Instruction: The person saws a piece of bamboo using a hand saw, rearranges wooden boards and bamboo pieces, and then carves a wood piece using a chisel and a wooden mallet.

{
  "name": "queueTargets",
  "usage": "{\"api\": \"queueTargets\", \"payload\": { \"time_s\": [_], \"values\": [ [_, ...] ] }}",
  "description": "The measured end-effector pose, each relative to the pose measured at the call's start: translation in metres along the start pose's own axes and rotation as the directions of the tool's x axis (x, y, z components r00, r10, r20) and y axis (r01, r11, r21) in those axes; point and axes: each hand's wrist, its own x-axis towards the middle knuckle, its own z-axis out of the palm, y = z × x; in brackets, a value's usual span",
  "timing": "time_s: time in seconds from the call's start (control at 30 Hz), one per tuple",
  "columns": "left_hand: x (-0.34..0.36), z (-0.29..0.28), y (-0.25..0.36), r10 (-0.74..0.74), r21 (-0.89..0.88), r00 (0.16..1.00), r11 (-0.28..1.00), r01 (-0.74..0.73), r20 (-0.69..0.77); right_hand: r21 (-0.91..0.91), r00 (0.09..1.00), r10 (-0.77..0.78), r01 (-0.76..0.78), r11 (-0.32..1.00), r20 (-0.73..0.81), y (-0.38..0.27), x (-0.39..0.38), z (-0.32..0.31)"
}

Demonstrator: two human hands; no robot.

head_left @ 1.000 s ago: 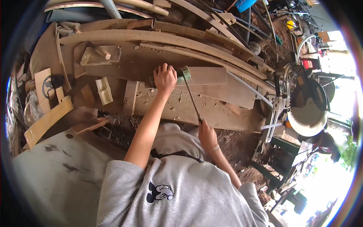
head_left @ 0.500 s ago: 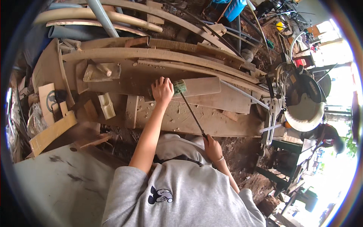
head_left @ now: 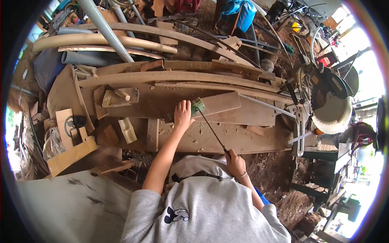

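Note:
My right hand (head_left: 236, 164) is closed round the black handle of a long, thin, dark tool (head_left: 212, 130); its exact kind is unclear. The tool slants up and left, its far end at a small green-patterned piece (head_left: 197, 106). My left hand (head_left: 184, 115) lies against the left side of that piece, fingers together and bent over what is under them, partly hiding it. Right of the green piece, a flat wooden board (head_left: 222, 101) with a rounded corner lies on the dusty wooden bench (head_left: 190, 139).
Beyond my hands run long curved planks (head_left: 182, 77). Left on the bench are a shallow wooden block with a peg (head_left: 120, 98) and a pale grooved block (head_left: 128, 130). A circular-blade saw (head_left: 330, 101) stands at the right end. A pale panel (head_left: 77, 206) lies near left.
The whole view has shifted, with bench and hands appearing slightly lower and to the right. Both hands keep their holds; the tool's far end stays at the green piece.

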Motion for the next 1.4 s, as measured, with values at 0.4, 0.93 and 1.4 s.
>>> {"api": "queueTargets", "payload": {
  "time_s": [0.4,0.93,1.4],
  "values": [
    [0.012,-0.007,-0.008,-0.054,-0.074,0.998,0.996,0.056,0.028,0.094,0.983,0.087,-0.073,0.993,-0.162,-0.022,0.014,-0.02],
    [0.008,0.011,-0.004,0.005,-0.038,0.997,0.999,-0.008,-0.071,-0.018,1.0,0.001,0.0,1.0,0.02,-0.055,0.026,-0.011],
    [0.025,0.001,-0.005,0.017,-0.003,0.998,1.0,-0.017,-0.063,-0.093,0.999,0.038,-0.035,0.995,0.033,-0.057,0.019,-0.003]
  ]
}}
